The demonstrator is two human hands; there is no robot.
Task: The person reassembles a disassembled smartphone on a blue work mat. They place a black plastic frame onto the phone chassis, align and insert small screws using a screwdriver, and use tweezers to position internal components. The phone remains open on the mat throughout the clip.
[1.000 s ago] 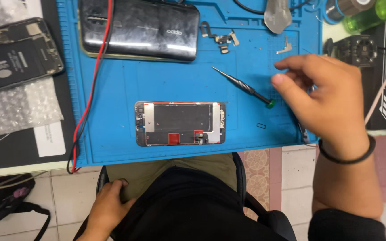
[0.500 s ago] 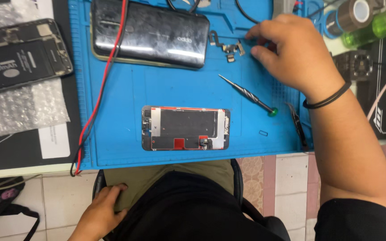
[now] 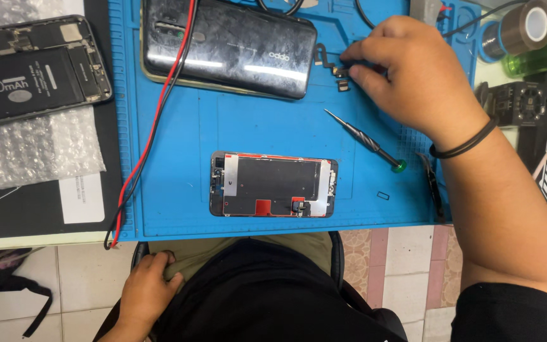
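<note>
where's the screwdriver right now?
Head view: the screwdriver lies loose on the blue mat, right of centre, below the right hand and up-right of the opened phone screen assembly. Its green cap points toward the mat's right edge.

Your right hand (image 3: 413,76) rests on a matt blue rubbery mat (image 3: 178,190), beside a glossy black phone back (image 3: 229,47). The screwdriver (image 3: 365,139) has a dull metal shaft, the opened screen assembly (image 3: 273,184) shows brushed metal plate, and crinkly clear bubble wrap (image 3: 39,149) lies left.
</note>
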